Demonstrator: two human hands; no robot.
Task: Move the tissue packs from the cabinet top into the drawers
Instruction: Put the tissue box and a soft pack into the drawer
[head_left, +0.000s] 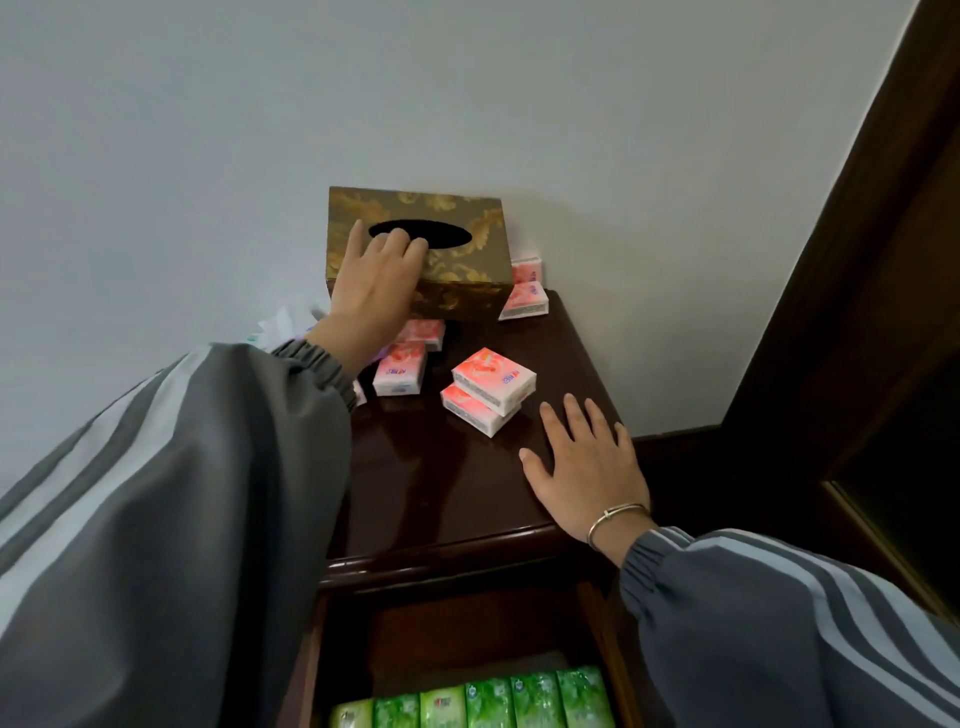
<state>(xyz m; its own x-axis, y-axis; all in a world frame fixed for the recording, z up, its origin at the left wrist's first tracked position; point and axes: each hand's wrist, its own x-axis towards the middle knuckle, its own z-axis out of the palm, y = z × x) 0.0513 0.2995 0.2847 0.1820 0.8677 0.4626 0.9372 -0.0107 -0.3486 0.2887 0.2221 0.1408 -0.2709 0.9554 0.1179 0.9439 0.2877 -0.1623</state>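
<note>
Several pink tissue packs lie on the dark wooden cabinet top (447, 488). Two are stacked near the middle (491, 387), two more (410, 358) sit by my left wrist, and two (524, 296) stand at the back right. My left hand (371, 288) grips the gold patterned tissue box (457, 260), fingers at its oval slot; the box is tilted up off the top. My right hand (582, 462) rests flat and open on the cabinet top, right of the stacked packs. Below, the open drawer (457, 634) holds a row of green tissue packs (498, 701).
A white wall stands behind the cabinet. Dark wooden furniture (857, 312) rises at the right. White crumpled paper or plastic (285, 322) pokes out behind my left sleeve. My left sleeve hides the cabinet's left side.
</note>
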